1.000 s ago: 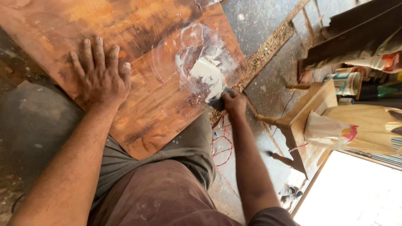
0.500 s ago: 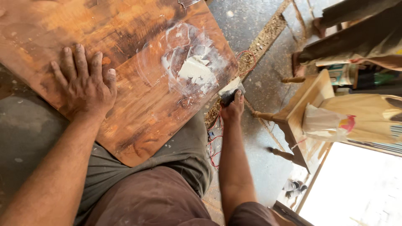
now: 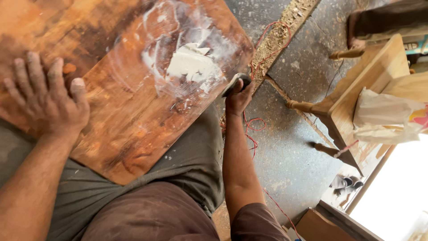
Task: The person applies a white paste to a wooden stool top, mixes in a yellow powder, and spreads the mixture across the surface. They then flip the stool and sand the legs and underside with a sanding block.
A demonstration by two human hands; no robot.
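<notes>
Both forearms are bare. A short brown sleeve [image 3: 256, 221] shows at the bottom of the frame, right of centre. Dusty grey-green trousers [image 3: 187, 165] cover the lap, with brown cloth [image 3: 151, 214] below them, lower centre.

A single head-worn view looks steeply down from close above; the wooden board [image 3: 133, 111] on the lap fills the left; concrete floor [image 3: 294, 147] lies right.

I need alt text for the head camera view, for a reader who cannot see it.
Seen from above, a person's left hand presses flat on a reddish-brown wooden board lying across the lap, while the right hand holds a small scraper at the board's edge beside a patch of white filler. A red cord lies on the dusty floor.
</notes>
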